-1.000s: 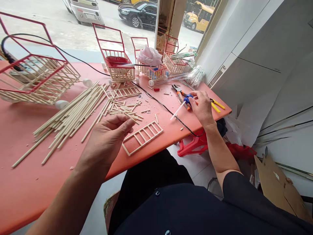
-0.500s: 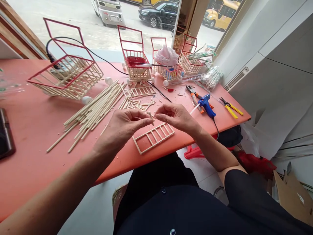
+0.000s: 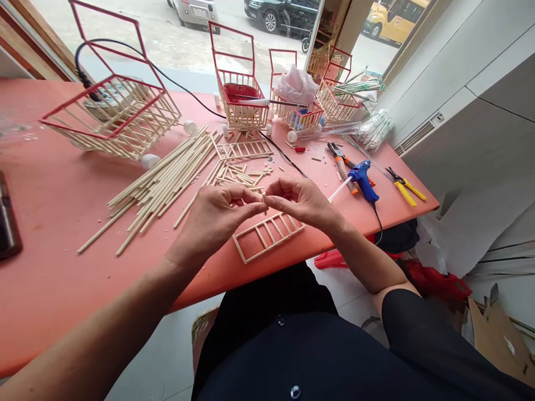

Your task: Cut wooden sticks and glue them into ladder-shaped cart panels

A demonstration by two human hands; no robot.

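My left hand (image 3: 223, 217) pinches a short wooden stick (image 3: 264, 201) between thumb and forefinger. From the other side, my right hand (image 3: 298, 201) closes its thumb and fingertips at the same stick, and the two hands meet there. Below them a small ladder-shaped wooden frame (image 3: 267, 236) lies near the table's front edge. Just beyond my hands is a heap of short cut sticks (image 3: 240, 175), with a second ladder-shaped frame (image 3: 246, 149) behind it. Long wooden sticks (image 3: 167, 186) lie in a pile to the left.
Along the window stand small stick carts with red rims, a large one (image 3: 112, 117) at left. To the right lie orange-handled pliers (image 3: 340, 161), a blue glue gun (image 3: 363, 181) with a cord, and yellow-handled cutters (image 3: 405, 186). A dark device (image 3: 7, 223) rests at the left edge.
My right hand has come up to the short stick in my left hand, so the fingertips of both hands now meet at it. The whole view has shifted slightly.
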